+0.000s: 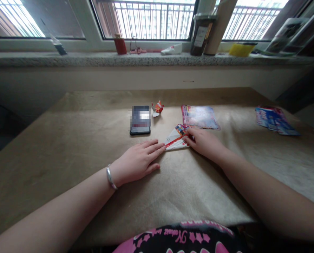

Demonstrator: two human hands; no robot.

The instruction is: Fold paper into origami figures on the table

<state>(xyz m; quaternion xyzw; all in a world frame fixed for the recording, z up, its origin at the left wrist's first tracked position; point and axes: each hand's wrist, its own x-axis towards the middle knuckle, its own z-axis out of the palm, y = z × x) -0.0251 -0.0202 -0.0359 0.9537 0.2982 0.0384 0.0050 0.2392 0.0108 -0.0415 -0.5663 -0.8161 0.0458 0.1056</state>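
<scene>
On the wooden table lies a folded sheet of printed paper (175,138), white with red and coloured patches, narrowing to a point at its left end. My left hand (142,158) rests flat on the table, fingers stretched out, its fingertips touching that left point. A silver bangle (111,177) circles the left wrist. My right hand (203,141) has its thumb and fingers closed on the paper's right end, partly covering it. Beyond the paper are a small folded red-and-white paper figure (157,108) and a phone (140,120) with a blurred screen.
A glossy printed sheet (200,117) lies just beyond my right hand. Several blue and red printed papers (275,120) are fanned out at the far right. Along the stone windowsill (88,60) stand a red bottle (120,45), a dark container (201,35) and a yellow item (241,50).
</scene>
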